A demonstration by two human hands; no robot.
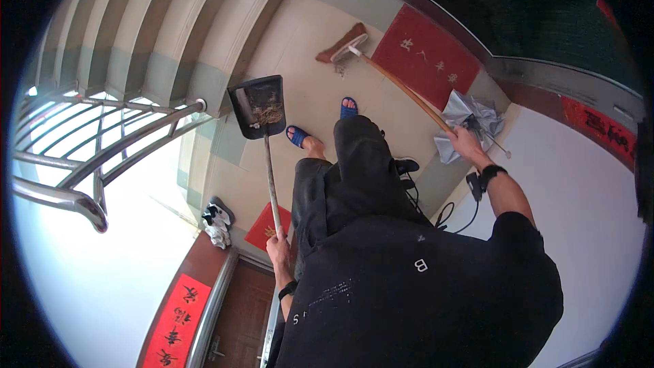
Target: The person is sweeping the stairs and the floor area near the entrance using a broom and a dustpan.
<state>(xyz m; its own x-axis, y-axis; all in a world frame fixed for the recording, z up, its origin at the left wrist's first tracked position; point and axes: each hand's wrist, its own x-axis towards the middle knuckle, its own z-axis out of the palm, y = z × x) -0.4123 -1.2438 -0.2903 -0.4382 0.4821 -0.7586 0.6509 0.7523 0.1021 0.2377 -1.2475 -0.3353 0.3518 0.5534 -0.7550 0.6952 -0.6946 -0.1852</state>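
My left hand [278, 250] grips the handle of a long-handled black dustpan [245, 105], whose pan sits at the foot of the stairs. Brown debris [269, 114] and a small whitish scrap lie inside the pan. In my right hand [466, 144] is the wooden handle of a broom [409, 89]. The broom's reddish-brown bristle head [342, 43] rests on the tiled floor, beside the red doormat. A small pile of dark dirt [340, 68] lies by the bristles.
Stairs [204, 25] with a metal railing [138, 138] rise at the left. A red doormat [426, 53] with writing lies by a dark door [536, 5]. A silver folded umbrella [475, 117] is by the right wall. Shoes [218, 220] stand at lower left, near another red mat [263, 227] and brown door [242, 312].
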